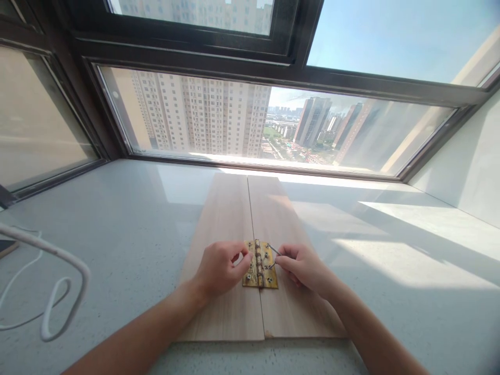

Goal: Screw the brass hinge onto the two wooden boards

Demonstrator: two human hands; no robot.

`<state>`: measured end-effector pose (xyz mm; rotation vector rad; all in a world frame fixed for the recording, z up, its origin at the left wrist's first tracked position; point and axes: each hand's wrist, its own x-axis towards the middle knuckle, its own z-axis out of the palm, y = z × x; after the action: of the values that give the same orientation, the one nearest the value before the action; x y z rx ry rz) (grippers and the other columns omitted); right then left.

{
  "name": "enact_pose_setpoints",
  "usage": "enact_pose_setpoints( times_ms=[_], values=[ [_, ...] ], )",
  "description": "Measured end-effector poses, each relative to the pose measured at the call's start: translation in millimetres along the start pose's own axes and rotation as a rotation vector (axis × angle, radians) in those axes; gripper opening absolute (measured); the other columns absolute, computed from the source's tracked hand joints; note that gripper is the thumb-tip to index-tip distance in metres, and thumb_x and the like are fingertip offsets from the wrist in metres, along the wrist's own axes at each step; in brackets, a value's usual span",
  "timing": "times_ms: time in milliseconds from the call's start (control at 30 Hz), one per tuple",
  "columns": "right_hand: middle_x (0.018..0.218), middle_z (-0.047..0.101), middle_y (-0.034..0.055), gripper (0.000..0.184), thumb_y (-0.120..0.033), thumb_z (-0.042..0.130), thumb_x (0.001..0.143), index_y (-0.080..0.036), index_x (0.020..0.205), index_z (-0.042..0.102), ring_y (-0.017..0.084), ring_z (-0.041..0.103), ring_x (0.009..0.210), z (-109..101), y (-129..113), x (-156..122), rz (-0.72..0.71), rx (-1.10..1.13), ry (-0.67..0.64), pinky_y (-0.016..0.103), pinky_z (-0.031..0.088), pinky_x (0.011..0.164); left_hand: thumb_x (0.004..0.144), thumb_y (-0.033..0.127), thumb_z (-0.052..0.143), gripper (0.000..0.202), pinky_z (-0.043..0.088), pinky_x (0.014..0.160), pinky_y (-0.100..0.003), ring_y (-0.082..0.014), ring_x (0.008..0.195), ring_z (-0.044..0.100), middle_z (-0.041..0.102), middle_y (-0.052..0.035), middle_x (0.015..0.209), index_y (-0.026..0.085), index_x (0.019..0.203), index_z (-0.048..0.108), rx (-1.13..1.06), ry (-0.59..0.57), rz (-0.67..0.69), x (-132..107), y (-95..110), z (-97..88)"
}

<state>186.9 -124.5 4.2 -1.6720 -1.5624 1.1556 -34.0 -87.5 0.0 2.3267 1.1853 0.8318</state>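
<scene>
A worn yellow-brass butt hinge [260,265] lies flat across the seam between two pale wooden boards, the left board [222,219] and the right board [273,208]. Screw heads or screw holes dot both of its leaves. My left hand [223,265] rests at the left leaf with thumb and forefinger curled together; anything between them is hidden. On the other side, my right hand [304,266] pinches a thin metal tool [274,250], whose slim ends reach over the right leaf. Its exact kind is unclear.
The boards lie on a light speckled sill [128,229] with sun patches at right. White cable [74,260] loops at the left, close to a dark-edged object [7,247]. Behind stands a dark-framed window [273,169], and a white wall [461,151] bounds the right.
</scene>
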Motion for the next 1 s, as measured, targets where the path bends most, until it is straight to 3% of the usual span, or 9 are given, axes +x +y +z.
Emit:
enact_pose_setpoints(
  times_ms=[233,367,500,733,1000],
  values=[
    [0.044,0.041,-0.0078,0.02,-0.037,0.054,0.08,-0.019,0.072,0.053,0.009,0.037,0.039,1.6,-0.3,1.0,-0.012,-0.009,0.018,0.022,0.026,0.039,0.085,0.029,0.051,0.019,0.033,0.056,-0.024,-0.0114,0.055,0.048,0.057,0.0015,0.061,0.019,0.077,0.065,-0.027,-0.013,0.066,-0.6,0.4,0.5],
    [0.045,0.042,-0.0076,0.019,-0.037,0.055,0.08,-0.019,0.073,0.054,0.01,0.038,0.039,1.6,-0.1,0.3,-0.02,-0.012,0.023,0.022,0.027,0.04,0.085,0.026,0.053,0.016,0.042,0.072,-0.029,-0.0176,0.078,0.057,0.066,-0.0039,0.083,0.019,0.092,0.066,-0.057,-0.004,0.275,-1.2,1.4,-0.1],
    [0.049,0.045,-0.0065,0.02,-0.038,0.056,0.08,-0.019,0.073,0.055,0.01,0.038,0.042,1.8,-1.1,-0.8,-0.036,-0.019,0.036,0.023,0.027,0.041,0.084,0.028,0.058,0.026,0.037,0.091,-0.038,-0.0238,0.102,0.054,0.069,-0.0054,0.107,0.021,0.108,0.064,-0.04,-0.068,0.458,-3.4,3.0,-0.3],
    [0.053,0.048,-0.005,0.02,-0.036,0.055,0.08,-0.019,0.07,0.055,0.01,0.039,0.046,2.3,-2.0,-0.3,-0.067,-0.042,0.053,0.024,0.028,0.045,0.086,0.044,0.059,0.043,0.024,0.102,-0.043,-0.0284,0.12,0.046,0.064,-0.0045,0.123,0.025,0.124,0.058,0.008,-0.227,0.49,-4.6,3.4,-1.9],
    [0.052,0.047,-0.0053,0.021,-0.034,0.053,0.082,-0.019,0.068,0.054,0.011,0.039,0.046,3.9,-1.8,-0.4,-0.081,-0.07,0.064,0.024,0.028,0.046,0.084,0.053,0.059,0.054,0.018,0.106,-0.043,-0.0307,0.126,0.041,0.061,-0.0052,0.128,0.024,0.129,0.052,-0.003,-0.315,0.495,-3.8,7.0,-2.9]
  ],
)
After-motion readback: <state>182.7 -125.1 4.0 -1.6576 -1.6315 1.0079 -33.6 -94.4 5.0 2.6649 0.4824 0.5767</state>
